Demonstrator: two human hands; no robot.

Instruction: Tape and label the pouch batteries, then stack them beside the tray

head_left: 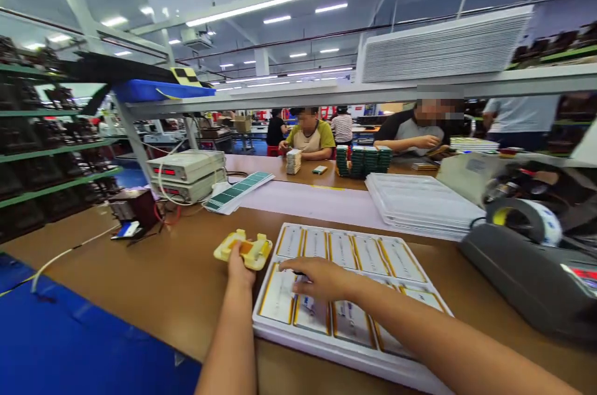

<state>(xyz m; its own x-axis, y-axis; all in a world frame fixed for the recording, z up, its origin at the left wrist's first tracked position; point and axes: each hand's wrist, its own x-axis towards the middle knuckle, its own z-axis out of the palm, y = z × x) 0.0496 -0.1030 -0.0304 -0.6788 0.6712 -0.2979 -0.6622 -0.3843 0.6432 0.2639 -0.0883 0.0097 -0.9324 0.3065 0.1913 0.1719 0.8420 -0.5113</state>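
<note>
My left hand (pixel 240 269) is closed around the near edge of a pale yellow plastic fixture (pixel 260 253), a small block with raised tabs, held just left of the tray. Beside it lies a white plastic tray (pixel 298 334) filled with two rows of flat pouch battery cells (pixel 277 298), white-faced with yellow-orange edges. Over the near row hovers my right hand (pixel 324 278), its fingers stretched out and apart above the leftmost cells. A small dark spot shows by its fingertips; I cannot make out what it is. My right forearm hides part of the near row.
Stacked white trays (pixel 420 202) stand behind at the right, near a grey tape dispenser (pixel 517 283). At the back left are two bench meters (pixel 186 174), green-and-white sheets (pixel 240 191) and a small dark device (pixel 133 211). Co-workers sit across the bench, below an overhead shelf (pixel 326 95).
</note>
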